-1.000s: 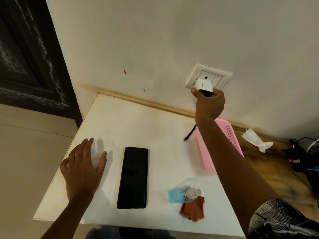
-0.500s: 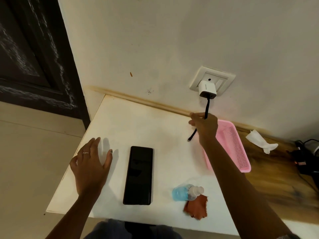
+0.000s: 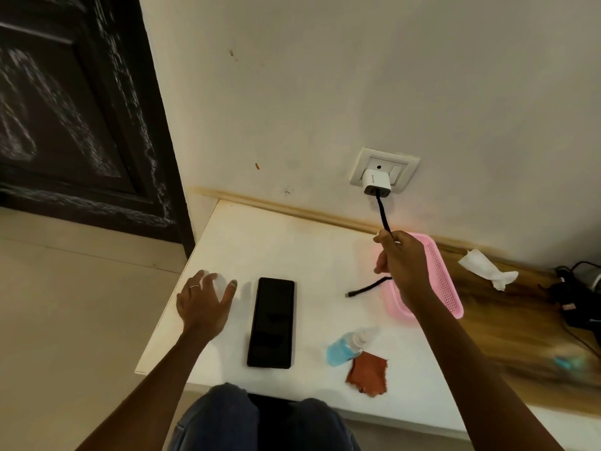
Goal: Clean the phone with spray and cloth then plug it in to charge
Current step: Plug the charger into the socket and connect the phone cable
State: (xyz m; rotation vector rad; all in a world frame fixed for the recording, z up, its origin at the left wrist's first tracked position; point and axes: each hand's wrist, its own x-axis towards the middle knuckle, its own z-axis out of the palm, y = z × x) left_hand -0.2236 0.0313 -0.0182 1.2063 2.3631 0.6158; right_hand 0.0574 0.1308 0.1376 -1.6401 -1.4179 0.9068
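A black phone (image 3: 271, 322) lies screen-up on the white table (image 3: 292, 242). My left hand (image 3: 205, 302) rests flat on the table just left of the phone, fingers spread. A white charger (image 3: 376, 182) sits plugged into the wall socket (image 3: 383, 169). Its black cable (image 3: 382, 213) hangs down into my right hand (image 3: 401, 260), which is closed around it above the table. The cable's free end (image 3: 366, 291) lies on the table right of the phone. A blue spray bottle (image 3: 346, 348) lies on its side near the front edge, touching a rust-red cloth (image 3: 369, 374).
A pink perforated basket (image 3: 444, 281) lies behind my right arm. A crumpled white tissue (image 3: 487, 268) sits on the wooden surface (image 3: 507, 327) at right, with black cables and devices (image 3: 579, 297) at the far right. A dark door (image 3: 71, 102) stands left. My knees are under the front edge.
My right hand left the plugged-in charger and slid down the cable, now gripping it lower. The left hand stayed flat beside the phone. The camera view shifted.
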